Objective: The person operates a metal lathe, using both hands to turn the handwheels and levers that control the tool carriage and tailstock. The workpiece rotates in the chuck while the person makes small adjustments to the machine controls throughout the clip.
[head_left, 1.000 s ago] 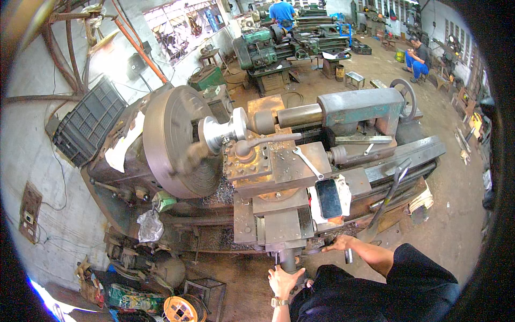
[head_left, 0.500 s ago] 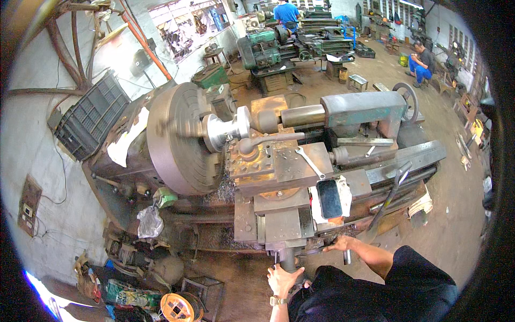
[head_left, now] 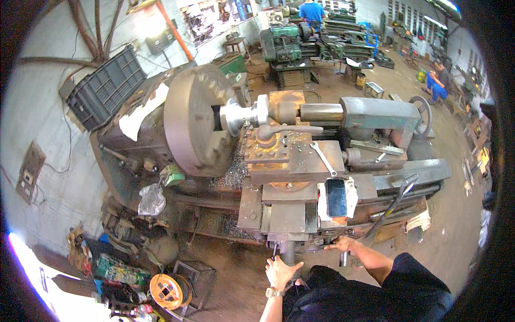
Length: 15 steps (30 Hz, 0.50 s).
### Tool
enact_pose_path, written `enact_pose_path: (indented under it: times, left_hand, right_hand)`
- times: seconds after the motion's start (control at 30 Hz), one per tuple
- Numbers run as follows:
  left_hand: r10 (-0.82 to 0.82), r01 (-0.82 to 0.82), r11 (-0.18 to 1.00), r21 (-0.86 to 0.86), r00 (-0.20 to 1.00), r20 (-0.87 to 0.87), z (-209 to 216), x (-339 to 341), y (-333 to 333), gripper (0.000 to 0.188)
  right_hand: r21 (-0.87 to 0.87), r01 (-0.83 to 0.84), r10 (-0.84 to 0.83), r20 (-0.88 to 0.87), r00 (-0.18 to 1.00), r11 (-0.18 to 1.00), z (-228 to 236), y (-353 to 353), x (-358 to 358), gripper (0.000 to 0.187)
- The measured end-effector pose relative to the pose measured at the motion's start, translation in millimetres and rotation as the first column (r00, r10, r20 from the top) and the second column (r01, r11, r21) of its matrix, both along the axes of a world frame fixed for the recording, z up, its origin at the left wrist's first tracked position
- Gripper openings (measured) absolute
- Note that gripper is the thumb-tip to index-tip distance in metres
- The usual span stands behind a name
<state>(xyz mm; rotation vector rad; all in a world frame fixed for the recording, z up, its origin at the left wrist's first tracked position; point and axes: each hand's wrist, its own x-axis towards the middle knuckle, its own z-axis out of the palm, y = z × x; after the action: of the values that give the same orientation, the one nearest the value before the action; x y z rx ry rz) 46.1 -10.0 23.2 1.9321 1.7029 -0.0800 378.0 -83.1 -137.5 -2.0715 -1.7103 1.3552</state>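
In front of me is a metal lathe with a large round chuck (head_left: 196, 121). A shiny stepped metal workpiece (head_left: 244, 117) sits between the chuck and the tailstock (head_left: 381, 115). Below it, the tool post (head_left: 266, 147) carries a long clamping lever (head_left: 295, 129). My left hand (head_left: 281, 273) is at the front of the cross slide, its fingers curled at a thin upright crank handle (head_left: 276, 250) and its thumb out to the right. To the right, my right hand (head_left: 342, 244) lies with fingers stretched along the carriage front, just above a short metal handle (head_left: 344, 258).
A wrench (head_left: 324, 159) lies on the slide, with a phone (head_left: 336, 197) on a white cloth nearer me. A black long-handled lever (head_left: 393, 198) slants up at right. Metal chips lie under the chuck. A cable spool (head_left: 166, 291) stands lower left. Two people are in the background.
The whole view has shifted, so the lathe appears farther right and higher. The chuck, blurred before, now looks sharp. Both hands keep their places at the carriage front.
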Motion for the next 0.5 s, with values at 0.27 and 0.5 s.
enact_pose_path:
  times: [0.27,0.5]
  left_hand:
    - [0.03,-0.028,0.999,-0.033,0.998,0.054,1,-1,-1,0.109]
    - [0.058,-0.058,0.998,-0.012,0.996,0.062,6,-1,-2,0.099]
  right_hand:
    - [-0.285,0.017,-0.006,0.041,0.999,0.958,22,5,8,0.086]
    - [-0.269,0.086,-0.057,0.115,0.992,0.959,73,6,-13,0.099]
